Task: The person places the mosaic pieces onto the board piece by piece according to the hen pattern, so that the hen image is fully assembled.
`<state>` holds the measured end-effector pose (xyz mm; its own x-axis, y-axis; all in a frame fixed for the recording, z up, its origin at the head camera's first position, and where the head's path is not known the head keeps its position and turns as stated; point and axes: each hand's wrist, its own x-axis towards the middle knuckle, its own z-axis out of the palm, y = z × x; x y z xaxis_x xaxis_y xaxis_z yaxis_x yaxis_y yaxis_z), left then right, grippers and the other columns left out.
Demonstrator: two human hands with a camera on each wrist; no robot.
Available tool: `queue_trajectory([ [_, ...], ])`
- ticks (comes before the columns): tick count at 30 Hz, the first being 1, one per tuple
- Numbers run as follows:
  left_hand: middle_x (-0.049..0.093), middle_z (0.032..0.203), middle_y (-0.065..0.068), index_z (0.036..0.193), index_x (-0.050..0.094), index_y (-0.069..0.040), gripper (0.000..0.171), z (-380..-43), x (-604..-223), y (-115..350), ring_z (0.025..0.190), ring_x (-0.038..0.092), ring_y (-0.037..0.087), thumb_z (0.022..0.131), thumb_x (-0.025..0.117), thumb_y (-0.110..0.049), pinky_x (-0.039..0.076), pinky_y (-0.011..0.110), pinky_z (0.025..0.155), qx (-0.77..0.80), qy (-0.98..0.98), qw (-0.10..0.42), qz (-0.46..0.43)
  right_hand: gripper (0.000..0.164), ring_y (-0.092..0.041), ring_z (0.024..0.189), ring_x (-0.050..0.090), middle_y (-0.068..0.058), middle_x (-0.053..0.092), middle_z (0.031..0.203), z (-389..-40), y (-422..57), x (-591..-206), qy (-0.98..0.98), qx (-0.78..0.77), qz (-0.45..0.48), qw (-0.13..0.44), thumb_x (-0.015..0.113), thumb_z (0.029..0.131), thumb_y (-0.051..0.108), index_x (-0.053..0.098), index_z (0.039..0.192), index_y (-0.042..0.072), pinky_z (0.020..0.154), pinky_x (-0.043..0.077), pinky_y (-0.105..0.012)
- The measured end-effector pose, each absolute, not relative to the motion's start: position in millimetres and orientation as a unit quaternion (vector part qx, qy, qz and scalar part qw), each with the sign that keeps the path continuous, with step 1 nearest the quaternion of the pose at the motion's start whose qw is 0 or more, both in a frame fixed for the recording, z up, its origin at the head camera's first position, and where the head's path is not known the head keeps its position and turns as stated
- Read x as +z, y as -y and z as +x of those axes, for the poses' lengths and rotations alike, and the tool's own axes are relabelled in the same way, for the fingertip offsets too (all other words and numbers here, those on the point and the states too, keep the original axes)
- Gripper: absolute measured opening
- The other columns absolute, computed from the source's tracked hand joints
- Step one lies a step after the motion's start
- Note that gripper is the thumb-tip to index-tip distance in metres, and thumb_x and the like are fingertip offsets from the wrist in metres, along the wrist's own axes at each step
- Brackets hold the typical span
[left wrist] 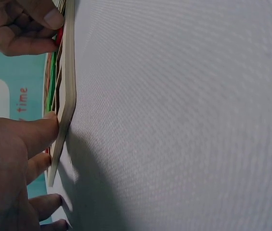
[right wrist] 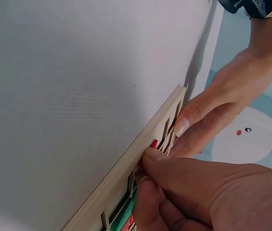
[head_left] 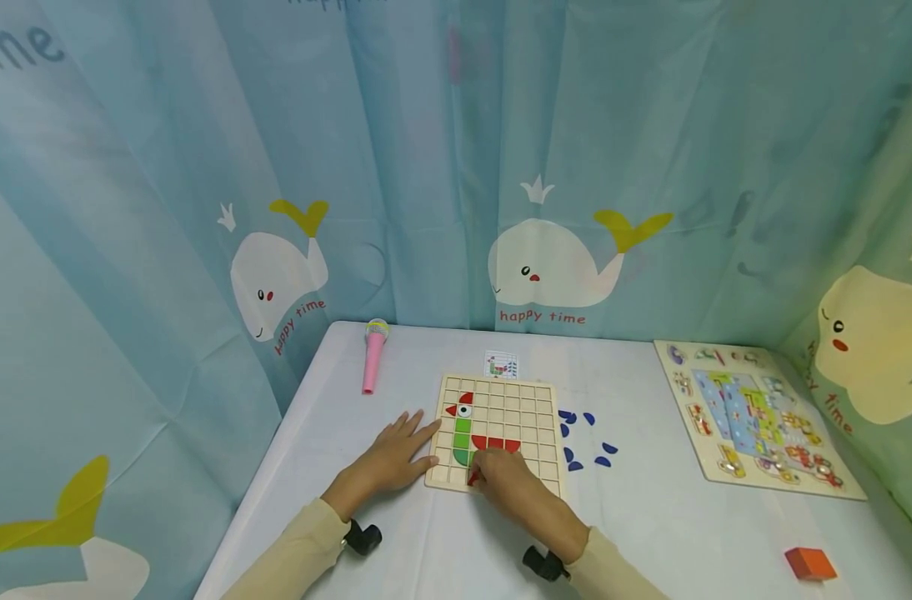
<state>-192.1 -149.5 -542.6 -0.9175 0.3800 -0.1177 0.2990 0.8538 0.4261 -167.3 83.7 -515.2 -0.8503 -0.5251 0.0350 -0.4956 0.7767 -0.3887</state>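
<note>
Left hand (head_left: 396, 457) spread against wooden board (head_left: 527, 408), right hand (head_left: 512, 487) pinching red piece (right wrist: 154, 144), pink microphone (head_left: 373, 360) in head view alone

grid board (head_left: 527, 408) on table (head_left: 651, 533) | microphone (head_left: 372, 367) behind-left | card (head_left: 501, 365) behind | loose pieces (head_left: 588, 418) right

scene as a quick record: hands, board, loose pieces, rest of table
left hand: touches the left edge of the grid board
right hand: pinches a red piece at the board
on board: green pieces, red pieces, eye piece
loose: blue pieces, right of the board
beyond board: small card
left: pink microphone
right: puzzle board, orange block
</note>
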Motion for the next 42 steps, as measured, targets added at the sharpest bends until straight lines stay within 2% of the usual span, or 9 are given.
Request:
queue_trajectory([
  [6, 0.029, 0.172, 0.017, 0.164, 0.041, -0.020, 0.065, -191.1, -542.1, 149.2, 0.161, 0.021, 0.044, 0.107, 0.059, -0.045, 0.022, 0.063, 0.128, 0.207, -0.957, 0.100, 0.178, 0.011, -0.008, 0.068, 0.050, 0.002, 0.067, 0.078, -166.4, -84.4, -515.7, -0.940, -0.208, -0.266, 0.042, 0.084, 0.086, -0.001, 0.075, 0.088, 0.005, 0.058, 0.047, -0.020],
  [13, 0.030, 0.172, 0.017, 0.164, 0.041, -0.020, 0.065, -191.5, -541.5, 149.3, 0.160, 0.021, 0.044, 0.107, 0.059, -0.046, 0.023, 0.064, 0.127, 0.206, -0.957, 0.099, 0.178, 0.007, -0.010, 0.069, 0.052, 0.001, 0.067, 0.080, -165.6, -82.1, -517.5, -0.945, -0.213, -0.244, 0.044, 0.078, 0.091, -0.001, 0.075, 0.089, 0.005, 0.059, 0.046, -0.021],
  [17, 0.030, 0.172, 0.017, 0.164, 0.041, -0.020, 0.064, -191.5, -542.2, 149.2, 0.160, 0.021, 0.045, 0.107, 0.059, -0.044, 0.023, 0.064, 0.127, 0.206, -0.957, 0.098, 0.181, 0.008, -0.010, 0.072, 0.053, 0.001, 0.069, 0.083, -164.6, -82.9, -517.3, -0.945, -0.216, -0.240, 0.042, 0.078, 0.091, -0.001, 0.074, 0.093, 0.006, 0.064, 0.049, -0.025],
  [20, 0.030, 0.172, 0.018, 0.164, 0.041, -0.019, 0.064, -191.0, -542.7, 149.6, 0.160, 0.022, 0.045, 0.107, 0.059, -0.044, 0.023, 0.064, 0.127, 0.207, -0.956, 0.097, 0.183, 0.006, -0.008, 0.074, 0.054, 0.001, 0.071, 0.085, -164.1, -85.0, -517.3, -0.942, -0.223, -0.248, 0.042, 0.079, 0.091, 0.000, 0.076, 0.093, 0.006, 0.068, 0.052, -0.027],
  [25, 0.030, 0.172, 0.018, 0.164, 0.041, -0.020, 0.064, -191.6, -543.1, 150.0, 0.160, 0.022, 0.044, 0.107, 0.060, -0.043, 0.023, 0.064, 0.127, 0.205, -0.957, 0.097, 0.182, 0.005, -0.007, 0.074, 0.053, 0.000, 0.069, 0.085, -162.8, -87.4, -516.6, -0.936, -0.227, -0.265, 0.045, 0.080, 0.089, 0.000, 0.078, 0.090, 0.004, 0.065, 0.052, -0.023],
  [32, 0.028, 0.173, 0.016, 0.165, 0.040, -0.022, 0.064, -191.7, -543.5, 150.0, 0.161, 0.020, 0.043, 0.107, 0.058, -0.045, 0.022, 0.062, 0.128, 0.204, -0.958, 0.102, 0.175, 0.007, -0.007, 0.076, 0.054, 0.002, 0.068, 0.086, -163.4, -89.9, -518.6, -0.933, -0.211, -0.289, 0.034, 0.080, 0.090, 0.000, 0.078, 0.091, 0.007, 0.070, 0.055, -0.028],
  [42, 0.028, 0.173, 0.017, 0.164, 0.041, -0.021, 0.064, -191.9, -543.3, 150.1, 0.161, 0.020, 0.043, 0.107, 0.058, -0.045, 0.022, 0.063, 0.128, 0.212, -0.956, 0.100, 0.175, 0.008, -0.007, 0.074, 0.053, 0.002, 0.065, 0.085, -163.0, -91.0, -517.7, -0.929, -0.218, -0.299, 0.027, 0.081, 0.089, -0.001, 0.076, 0.090, 0.007, 0.067, 0.055, -0.023],
])
